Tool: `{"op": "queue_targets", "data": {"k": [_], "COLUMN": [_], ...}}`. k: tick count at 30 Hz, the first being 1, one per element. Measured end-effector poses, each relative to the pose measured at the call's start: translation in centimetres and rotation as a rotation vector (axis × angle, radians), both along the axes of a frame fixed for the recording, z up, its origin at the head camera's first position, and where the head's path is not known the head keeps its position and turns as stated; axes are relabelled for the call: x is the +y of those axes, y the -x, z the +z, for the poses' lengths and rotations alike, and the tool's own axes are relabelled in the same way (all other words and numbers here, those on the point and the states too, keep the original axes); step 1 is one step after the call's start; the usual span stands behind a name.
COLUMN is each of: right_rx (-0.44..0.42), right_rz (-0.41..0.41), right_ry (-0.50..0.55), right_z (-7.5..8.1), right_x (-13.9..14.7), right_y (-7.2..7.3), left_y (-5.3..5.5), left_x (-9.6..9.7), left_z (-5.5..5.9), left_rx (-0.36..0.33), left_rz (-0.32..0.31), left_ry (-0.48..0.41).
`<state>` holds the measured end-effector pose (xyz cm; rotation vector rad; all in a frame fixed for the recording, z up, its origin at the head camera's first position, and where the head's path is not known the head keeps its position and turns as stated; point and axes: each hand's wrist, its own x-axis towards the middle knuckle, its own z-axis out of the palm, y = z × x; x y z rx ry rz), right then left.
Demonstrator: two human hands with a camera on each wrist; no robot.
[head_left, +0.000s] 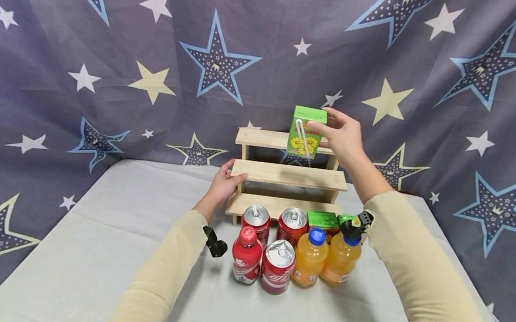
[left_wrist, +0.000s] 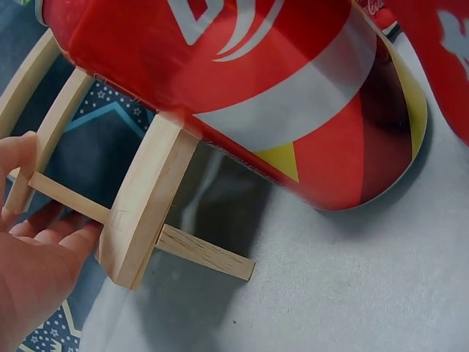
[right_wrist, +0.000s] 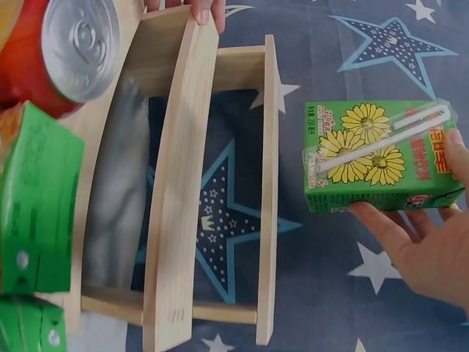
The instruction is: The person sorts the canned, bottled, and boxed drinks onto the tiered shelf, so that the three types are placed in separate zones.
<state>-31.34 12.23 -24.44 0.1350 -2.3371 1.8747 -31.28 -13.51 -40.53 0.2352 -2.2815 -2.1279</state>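
Note:
My right hand [head_left: 344, 138] grips a green drink carton [head_left: 305, 133] with yellow flowers on its front and a white straw fixed across it. The carton is held upright, overlapping the top board of a three-tier wooden shelf [head_left: 289, 174] in the head view. In the right wrist view, thumb and fingers hold the carton [right_wrist: 381, 158] by one end. At the shelf's left end, my left hand [head_left: 224, 184] grips the middle tier, thumb on its board. The left wrist view shows the fingers [left_wrist: 55, 238] beside the frame, partly hidden by it.
Before the shelf stand several red cans [head_left: 278, 266], a red bottle [head_left: 246, 256], two orange drink bottles [head_left: 310, 259] with blue caps, and green cartons [head_left: 323, 220] behind them. A star-patterned curtain [head_left: 220, 64] hangs behind the pale-covered table [head_left: 91, 248].

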Motion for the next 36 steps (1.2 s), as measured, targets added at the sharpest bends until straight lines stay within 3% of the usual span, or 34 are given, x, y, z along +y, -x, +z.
{"op": "queue_targets", "data": {"k": [11, 21, 36], "right_rx": [0.017, 0.003, 0.014], "right_rz": [-0.004, -0.012, -0.022], "right_ry": [0.003, 0.077, 0.065], "right_z": [-0.1, -0.5, -1.4], "right_x": [-2.4, -4.5, -6.3], "right_y": [1.2, 2.5, 3.7], "left_y": [0.3, 0.5, 0.5], "left_x": [0.1, -0.1, -0.2], "left_z": [-0.1, -0.4, -0.5], "left_rx": [0.014, 0.011, 0.015], "left_rz": [0.004, -0.001, 0.001], "left_ry": [-0.012, -0.014, -0.03]}}
